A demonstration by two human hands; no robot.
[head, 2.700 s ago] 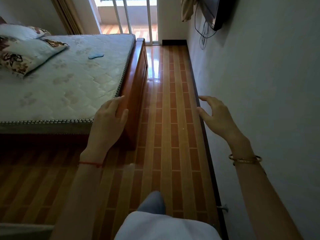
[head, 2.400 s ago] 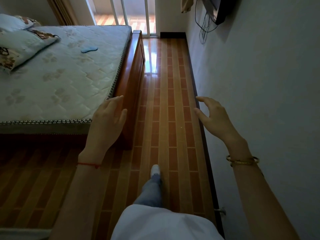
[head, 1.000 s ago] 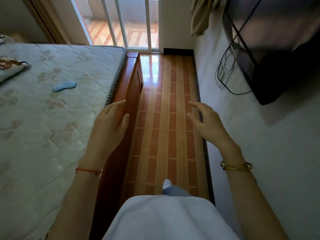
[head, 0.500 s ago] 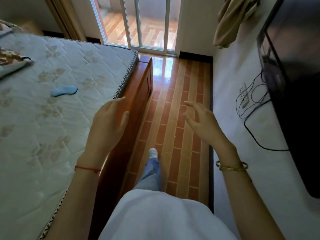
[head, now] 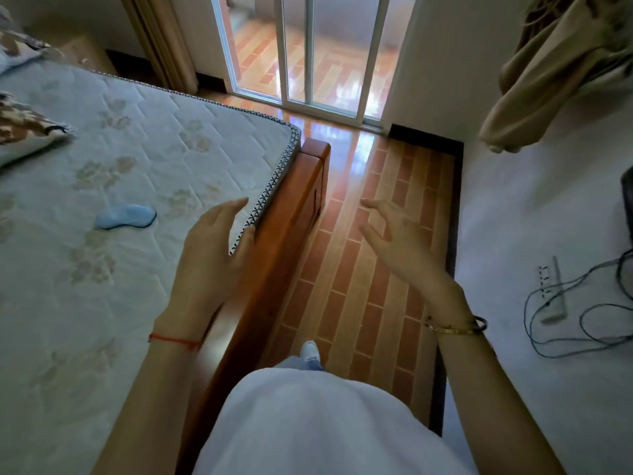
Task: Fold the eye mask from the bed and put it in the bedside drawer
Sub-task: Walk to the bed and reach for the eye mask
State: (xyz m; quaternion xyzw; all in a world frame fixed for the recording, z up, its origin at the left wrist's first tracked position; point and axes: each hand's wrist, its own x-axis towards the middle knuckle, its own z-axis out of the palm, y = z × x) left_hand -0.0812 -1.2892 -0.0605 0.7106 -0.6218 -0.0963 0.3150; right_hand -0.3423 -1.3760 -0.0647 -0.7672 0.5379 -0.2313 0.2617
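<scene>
A small light blue eye mask (head: 125,216) lies flat on the quilted mattress (head: 102,269), left of centre. My left hand (head: 212,255) hovers over the mattress's foot edge, a little to the right of the mask, fingers apart and holding nothing. Over the tiled floor my right hand (head: 399,243) is spread, fingers apart, also holding nothing. A light wooden cabinet (head: 87,56), possibly the bedside unit, stands at the far top left; its drawer is not discernible.
The wooden footboard (head: 274,269) runs between mattress and the narrow brick-patterned floor strip (head: 370,269). A white wall (head: 531,234) with a power strip (head: 553,293) and cables is on the right. A patterned pillow (head: 24,128) lies at left. Glass sliding doors (head: 308,53) ahead.
I have walked along the foot of the bed toward the glass doors. The eye mask now appears much closer, and my left hand has come over the mattress edge.
</scene>
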